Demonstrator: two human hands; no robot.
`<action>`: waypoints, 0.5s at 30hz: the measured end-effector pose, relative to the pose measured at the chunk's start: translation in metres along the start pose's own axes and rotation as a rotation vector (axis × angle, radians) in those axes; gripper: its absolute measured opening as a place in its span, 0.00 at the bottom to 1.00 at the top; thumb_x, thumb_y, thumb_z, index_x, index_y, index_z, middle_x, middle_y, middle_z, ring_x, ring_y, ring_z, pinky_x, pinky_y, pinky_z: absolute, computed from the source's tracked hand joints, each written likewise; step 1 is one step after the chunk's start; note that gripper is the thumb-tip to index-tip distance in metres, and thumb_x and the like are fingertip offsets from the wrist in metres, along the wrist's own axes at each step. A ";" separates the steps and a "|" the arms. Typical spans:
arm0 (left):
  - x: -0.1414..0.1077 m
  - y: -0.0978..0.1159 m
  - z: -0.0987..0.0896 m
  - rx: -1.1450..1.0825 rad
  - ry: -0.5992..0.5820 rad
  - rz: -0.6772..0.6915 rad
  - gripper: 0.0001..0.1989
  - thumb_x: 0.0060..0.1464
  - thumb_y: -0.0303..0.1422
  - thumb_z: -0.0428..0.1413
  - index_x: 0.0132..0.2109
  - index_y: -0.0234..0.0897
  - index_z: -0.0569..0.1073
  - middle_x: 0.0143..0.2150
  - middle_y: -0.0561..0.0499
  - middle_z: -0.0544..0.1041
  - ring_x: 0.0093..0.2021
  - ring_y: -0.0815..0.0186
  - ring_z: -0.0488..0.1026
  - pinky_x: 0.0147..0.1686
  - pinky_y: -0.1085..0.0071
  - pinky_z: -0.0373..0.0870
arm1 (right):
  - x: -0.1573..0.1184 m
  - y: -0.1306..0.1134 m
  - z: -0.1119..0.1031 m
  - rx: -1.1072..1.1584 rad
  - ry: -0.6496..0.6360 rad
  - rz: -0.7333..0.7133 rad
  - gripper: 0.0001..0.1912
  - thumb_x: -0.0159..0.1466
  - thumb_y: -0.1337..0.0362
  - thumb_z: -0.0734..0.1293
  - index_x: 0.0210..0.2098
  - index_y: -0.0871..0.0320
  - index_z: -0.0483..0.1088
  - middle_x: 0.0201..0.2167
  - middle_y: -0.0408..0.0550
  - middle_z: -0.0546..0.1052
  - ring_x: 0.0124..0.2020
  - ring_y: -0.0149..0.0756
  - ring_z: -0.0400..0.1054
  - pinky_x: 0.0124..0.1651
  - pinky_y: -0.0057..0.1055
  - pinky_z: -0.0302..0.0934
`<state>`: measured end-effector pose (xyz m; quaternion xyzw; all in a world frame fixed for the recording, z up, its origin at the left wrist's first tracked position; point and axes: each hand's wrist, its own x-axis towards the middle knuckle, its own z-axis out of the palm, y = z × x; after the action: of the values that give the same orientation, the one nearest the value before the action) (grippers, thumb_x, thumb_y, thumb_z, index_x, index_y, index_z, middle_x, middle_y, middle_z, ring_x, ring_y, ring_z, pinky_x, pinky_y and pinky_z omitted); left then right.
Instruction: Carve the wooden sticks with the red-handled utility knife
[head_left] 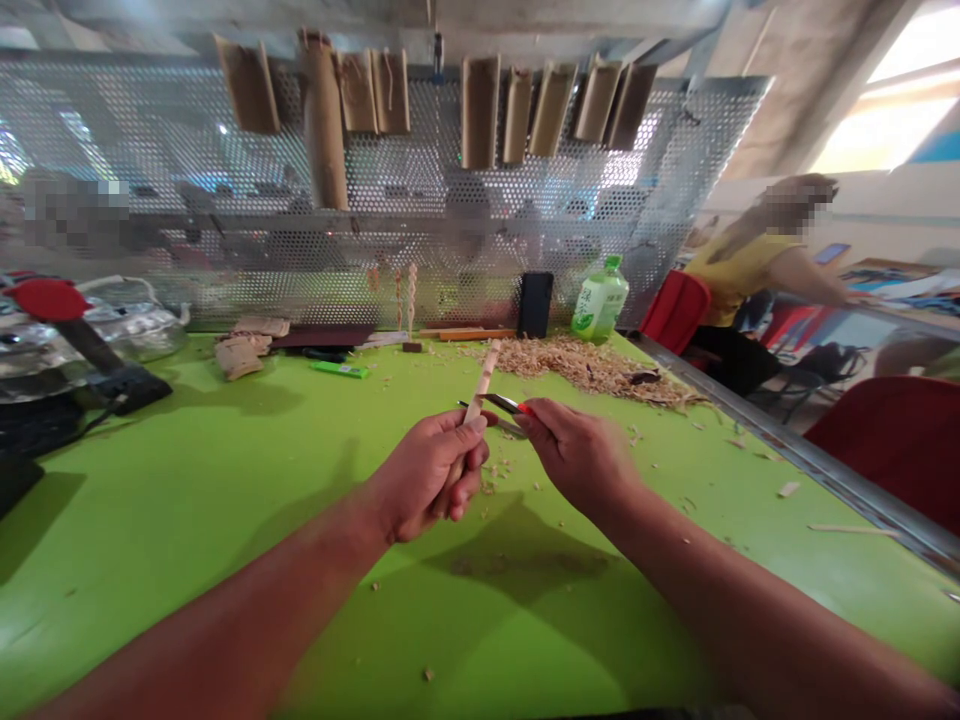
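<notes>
In the middle of the view, my left hand [435, 470] is wrapped round the lower part of a pale wooden stick [487, 370], which tilts up and away and shows notches along its upper part. My right hand [577, 450] grips a utility knife [504, 403] with a dark blade and a bit of orange-red at the handle. The blade's tip is at the stick, just above my left thumb. Most of the knife's handle is hidden in my right fingers. Small wood chips lie on the green table [337, 600] beneath both hands.
Wood shavings [592, 365] are heaped at the back right, before a green-labelled bottle [602, 300] and an upright black phone [535, 305]. A bright green box cutter [340, 370] lies at the back. Metal kettles [135, 320] stand left. A person in yellow [739, 270] sits at right.
</notes>
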<state>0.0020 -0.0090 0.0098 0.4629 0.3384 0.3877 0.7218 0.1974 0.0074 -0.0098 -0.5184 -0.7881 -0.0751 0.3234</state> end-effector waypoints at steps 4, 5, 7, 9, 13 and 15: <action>-0.001 -0.002 0.000 0.036 0.027 0.009 0.11 0.58 0.41 0.55 0.38 0.37 0.65 0.24 0.61 0.61 0.13 0.81 0.51 0.08 0.82 0.49 | 0.000 -0.003 0.002 -0.053 -0.043 0.030 0.23 0.71 0.51 0.52 0.32 0.56 0.69 0.23 0.46 0.72 0.19 0.29 0.54 0.25 0.30 0.36; -0.002 -0.003 0.000 0.051 0.032 0.017 0.12 0.59 0.41 0.54 0.36 0.37 0.64 0.23 0.62 0.60 0.12 0.80 0.50 0.08 0.82 0.48 | -0.001 -0.004 0.003 -0.053 -0.053 0.041 0.23 0.71 0.51 0.52 0.31 0.56 0.69 0.22 0.45 0.71 0.18 0.29 0.53 0.25 0.30 0.36; -0.003 -0.003 0.000 0.093 0.034 0.019 0.13 0.59 0.41 0.53 0.34 0.38 0.63 0.21 0.62 0.60 0.12 0.80 0.50 0.08 0.81 0.48 | -0.001 -0.004 0.003 -0.028 -0.073 0.063 0.23 0.70 0.50 0.52 0.30 0.56 0.68 0.19 0.44 0.68 0.17 0.29 0.50 0.24 0.30 0.35; -0.004 -0.003 0.000 0.146 0.043 0.007 0.14 0.60 0.42 0.52 0.33 0.38 0.62 0.19 0.62 0.59 0.11 0.80 0.50 0.09 0.81 0.49 | -0.001 -0.005 0.003 0.039 -0.100 0.078 0.22 0.70 0.51 0.53 0.28 0.56 0.65 0.17 0.42 0.65 0.17 0.28 0.50 0.23 0.29 0.36; -0.005 -0.002 0.001 0.228 0.055 0.007 0.14 0.61 0.43 0.50 0.33 0.39 0.61 0.17 0.63 0.59 0.10 0.79 0.50 0.09 0.80 0.50 | 0.000 -0.006 0.002 0.186 -0.150 0.093 0.21 0.70 0.52 0.54 0.25 0.56 0.61 0.17 0.40 0.62 0.18 0.28 0.51 0.23 0.29 0.40; -0.005 -0.002 0.002 0.251 0.061 0.016 0.13 0.61 0.42 0.50 0.33 0.39 0.61 0.16 0.63 0.59 0.10 0.78 0.50 0.09 0.80 0.50 | 0.000 -0.007 0.002 0.248 -0.174 0.115 0.21 0.70 0.51 0.54 0.24 0.55 0.59 0.17 0.39 0.61 0.18 0.28 0.52 0.23 0.28 0.40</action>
<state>0.0019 -0.0145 0.0092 0.5401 0.4025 0.3621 0.6444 0.1906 0.0054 -0.0100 -0.5232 -0.7855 0.0864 0.3191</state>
